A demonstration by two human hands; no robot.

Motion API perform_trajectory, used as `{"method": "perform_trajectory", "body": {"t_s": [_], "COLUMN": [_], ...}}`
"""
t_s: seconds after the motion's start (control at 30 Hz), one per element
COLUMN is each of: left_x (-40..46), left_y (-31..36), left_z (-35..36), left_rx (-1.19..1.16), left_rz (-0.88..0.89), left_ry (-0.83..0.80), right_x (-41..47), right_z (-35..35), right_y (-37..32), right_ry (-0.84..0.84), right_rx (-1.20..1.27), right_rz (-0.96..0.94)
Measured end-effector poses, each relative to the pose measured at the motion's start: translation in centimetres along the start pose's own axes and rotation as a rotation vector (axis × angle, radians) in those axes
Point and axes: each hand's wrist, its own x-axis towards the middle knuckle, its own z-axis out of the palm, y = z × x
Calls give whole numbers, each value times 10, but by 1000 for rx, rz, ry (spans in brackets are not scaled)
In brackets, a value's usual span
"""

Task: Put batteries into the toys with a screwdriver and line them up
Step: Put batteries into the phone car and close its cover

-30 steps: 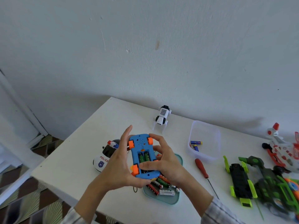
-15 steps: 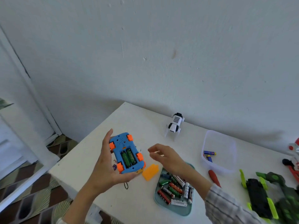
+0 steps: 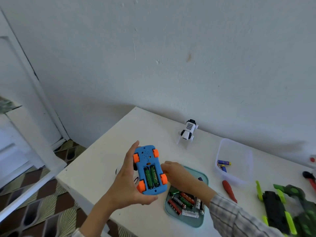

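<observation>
Left hand (image 3: 126,182) grips blue toy car (image 3: 150,170) underside-up, long axis toward wall; right hand (image 3: 177,175) beside it, grasp unclear.

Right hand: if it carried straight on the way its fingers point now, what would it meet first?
The right hand points leftward at the blue toy car held by the left hand. It would likely meet the car's side near the orange wheel first, though depth is unclear.

I look down on a home room: white table (image 3: 95,170) of toys against a painted wall (image 3: 171,57), patterned floor (image 3: 42,209) beside
</observation>
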Motion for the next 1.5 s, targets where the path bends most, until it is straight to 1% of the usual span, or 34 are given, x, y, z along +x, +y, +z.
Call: {"method": "perform_trajectory", "body": {"t_s": [0.13,0.27,0.33,0.37,0.4,0.47,0.57,0.7,0.8,0.97,1.07,1.17,1.27,1.5], "left_x": [3,10,14,16,18,21,24,29,32,35,36,38,38,39], "left_y": [3,9,11,12,14,16,22,34,43,56,61,62,62,61], "left_z": [9,18,24,26,30,36,42,49,55,62,65,67,67,66], "left_rx": [13,-20,-45,-48,-41,-29,-17,10,74,142,166,201,217,242], "left_rz": [14,20,24,29,35,47,76,128,186,249,273,276,273,272], "left_ry": [-44,-98,-126,-144,-161,-188,-225,-248,-253,-236,-226,-223,-224,-232], "right_x": [-28,-61,-74,-81,-88,-99,-113,-129,-138,-144,-144,-143,-142,-140], "right_z": [-29,-59,-68,-71,-72,-71,-74,-94,-113,-125,-124,-122,-122,-124], "right_y": [-4,-2,3,6,9,12,12,-2,-19,-43,-50,-52,-53,-54], "right_ry": [232,408,484,507,526,537,544,571,528,415,403,385,377,329], "right_rx": [338,870,1165,1273,1336,1378,1348,1203,1078,694,569,510,504,468], "right_rz": [179,252,243,239,244,268,292,197,165,178,181,178,191,131]}}
